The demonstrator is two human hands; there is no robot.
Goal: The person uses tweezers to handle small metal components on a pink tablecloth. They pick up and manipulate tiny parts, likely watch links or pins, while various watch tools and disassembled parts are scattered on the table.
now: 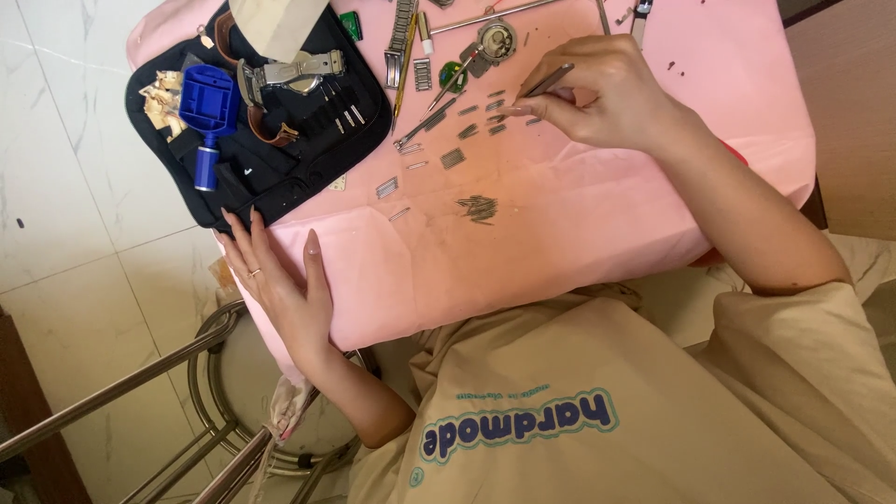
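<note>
Sorting looks partway done to me: my right hand [602, 93] pinches tweezers [546, 81] over small metal pins [481, 110] far on the pink cloth [560, 215]. Several pins sit in neat groups, but a loose heap [479, 208] remains nearer. My left hand [280, 280] lies flat and empty at the cloth's left edge, beside the black tool case [252, 168].

The right hand [607, 93] pinches tweezers [546, 81] over small metal pins [485, 112]. The left hand [280, 280] rests on the pink cloth's [560, 215] edge.

Pink cloth [560, 224]; black tool case [280, 159]; blue tool [209, 107].
</note>
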